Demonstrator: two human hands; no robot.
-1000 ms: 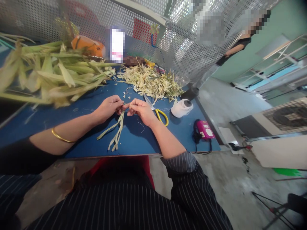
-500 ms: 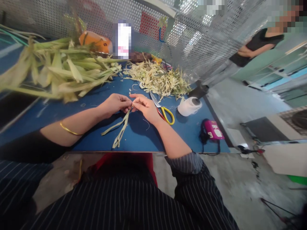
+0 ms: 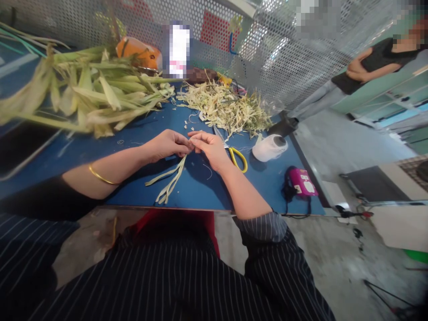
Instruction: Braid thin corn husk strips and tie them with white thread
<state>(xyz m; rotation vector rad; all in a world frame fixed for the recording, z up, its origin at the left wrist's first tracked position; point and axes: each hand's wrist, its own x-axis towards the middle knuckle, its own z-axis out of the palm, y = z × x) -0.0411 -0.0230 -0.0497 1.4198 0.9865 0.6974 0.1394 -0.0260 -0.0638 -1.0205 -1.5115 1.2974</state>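
Pale green corn husk strips (image 3: 174,178) hang from between my fingers, their loose ends trailing over the blue table. My left hand (image 3: 172,145) is closed in a pinch on the top of the strips. Fingertip to fingertip with it, my right hand (image 3: 210,147) pinches at the same spot; whether it grips the husk or a fine thread there is too small to tell. Scissors with yellow handles (image 3: 238,160) lie just beyond my right hand, partly hidden by it. A white cone of thread (image 3: 269,148) stands to their right.
Whole corn husks (image 3: 90,96) spread across the back left. A heap of shredded husk (image 3: 227,107) lies at the back middle, before a perforated metal screen (image 3: 257,58). A purple box with a black strap (image 3: 302,182) sits at the right edge. A person (image 3: 364,67) stands beyond, arms folded.
The whole view has shifted slightly, so most things appear a little farther right. Both hands stay together at the top of the strips, with the fingers slightly rearranged.
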